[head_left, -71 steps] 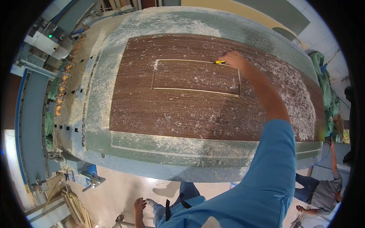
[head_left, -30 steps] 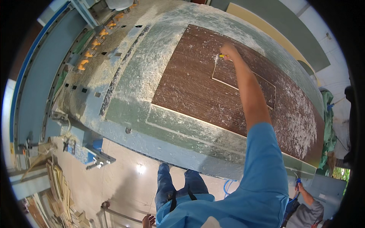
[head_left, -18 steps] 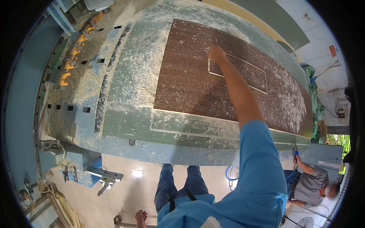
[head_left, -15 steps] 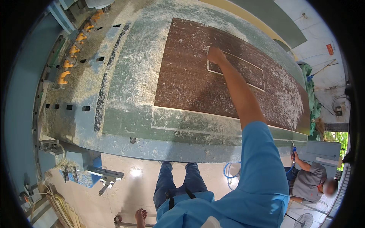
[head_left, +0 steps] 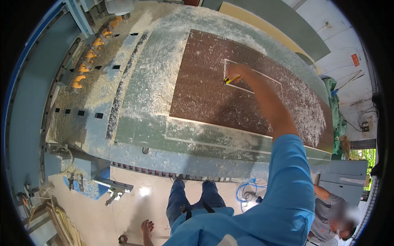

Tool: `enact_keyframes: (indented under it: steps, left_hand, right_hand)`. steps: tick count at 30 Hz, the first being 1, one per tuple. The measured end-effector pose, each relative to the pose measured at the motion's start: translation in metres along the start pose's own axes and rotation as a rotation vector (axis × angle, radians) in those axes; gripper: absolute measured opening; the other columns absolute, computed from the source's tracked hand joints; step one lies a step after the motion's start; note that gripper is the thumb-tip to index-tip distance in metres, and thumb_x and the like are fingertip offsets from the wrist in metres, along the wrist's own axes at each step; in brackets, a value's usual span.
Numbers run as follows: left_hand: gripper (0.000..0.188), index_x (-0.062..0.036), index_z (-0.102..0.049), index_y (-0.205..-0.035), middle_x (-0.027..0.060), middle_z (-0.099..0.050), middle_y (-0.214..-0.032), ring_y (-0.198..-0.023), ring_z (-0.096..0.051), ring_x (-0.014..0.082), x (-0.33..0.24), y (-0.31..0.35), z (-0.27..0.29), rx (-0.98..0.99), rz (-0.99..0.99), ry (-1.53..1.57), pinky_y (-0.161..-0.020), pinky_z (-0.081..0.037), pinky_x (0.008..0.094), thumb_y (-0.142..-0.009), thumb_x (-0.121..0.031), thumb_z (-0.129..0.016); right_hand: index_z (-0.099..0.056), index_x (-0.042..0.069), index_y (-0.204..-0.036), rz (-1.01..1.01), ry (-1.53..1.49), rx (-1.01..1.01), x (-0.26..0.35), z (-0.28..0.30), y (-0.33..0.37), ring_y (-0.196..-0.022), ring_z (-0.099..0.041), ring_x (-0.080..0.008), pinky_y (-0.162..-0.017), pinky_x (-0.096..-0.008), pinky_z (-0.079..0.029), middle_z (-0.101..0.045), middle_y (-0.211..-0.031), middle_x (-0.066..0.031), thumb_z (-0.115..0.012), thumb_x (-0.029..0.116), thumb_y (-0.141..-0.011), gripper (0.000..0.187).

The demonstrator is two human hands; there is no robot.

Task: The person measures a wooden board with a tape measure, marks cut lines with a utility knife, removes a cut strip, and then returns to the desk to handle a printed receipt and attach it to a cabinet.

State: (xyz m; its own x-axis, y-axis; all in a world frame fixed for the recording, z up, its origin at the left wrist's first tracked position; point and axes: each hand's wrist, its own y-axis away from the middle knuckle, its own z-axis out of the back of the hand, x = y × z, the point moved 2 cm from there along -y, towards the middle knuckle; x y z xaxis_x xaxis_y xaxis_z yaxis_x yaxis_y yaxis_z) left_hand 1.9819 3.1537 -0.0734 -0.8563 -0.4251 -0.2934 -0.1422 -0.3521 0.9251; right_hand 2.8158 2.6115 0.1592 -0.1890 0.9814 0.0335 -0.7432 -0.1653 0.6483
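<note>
You are pressing a small yellow-handled hand tool into the near left corner of the rectangular cutout routed in the dark brown wood-grain panel. Your right hand is closing around the tool's handle, arm reaching fully across the bed, probably so the tip can follow the pale cut line; the tip itself is too small to make out. The panel is lying flat on the green, sawdust-covered machine bed, its near edge running well inside the bed's rim, leaving a bare strip on your side. Your left hand is hanging low by your leg, fingers loosely apart, holding nothing. A seated person in grey is working at your right, near the bed's corner.
</note>
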Motion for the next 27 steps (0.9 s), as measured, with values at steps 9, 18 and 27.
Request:
enact_keyframes:
  steps: [9,18,27]
  left_hand:
    - [0.047,0.0029,-0.052,-0.133,0.0235,-0.067,-0.118,-0.096,-0.070,0.0339,0.108,0.094,-0.037,-0.206,0.195,0.091,-0.077,-0.057,0.0448,-0.105,-0.035,-0.050]
    - [0.037,-0.0080,-0.059,-0.130,0.0127,-0.070,-0.114,-0.096,-0.071,0.0254,0.167,0.158,-0.139,0.021,0.116,-0.056,-0.085,-0.053,0.0411,-0.106,-0.035,-0.053]
    - [0.034,-0.0066,-0.064,-0.124,0.0106,-0.073,-0.105,-0.088,-0.072,0.0199,0.056,0.178,-0.186,-0.120,-0.180,-0.159,-0.074,-0.055,0.0319,-0.102,-0.032,-0.060]
  right_hand:
    - [-0.071,-0.001,-0.105,-0.009,-0.065,-0.031,-0.047,0.019,0.033,-0.058,-0.067,-0.0160,-0.043,-0.0342,-0.049,-0.074,-0.081,-0.0146,-0.058,0.007,-0.087,0.024]
    - [-0.073,0.024,-0.122,0.389,-0.015,-0.373,-0.095,-0.036,0.084,-0.108,-0.067,-0.0325,-0.088,-0.0493,-0.052,-0.073,-0.108,-0.0123,-0.061,0.007,-0.090,0.038]
    - [-0.073,0.022,-0.118,0.514,0.106,-0.507,-0.109,-0.073,0.051,-0.106,-0.070,-0.0306,-0.083,-0.0465,-0.057,-0.074,-0.107,-0.0105,-0.067,0.004,-0.086,0.037]
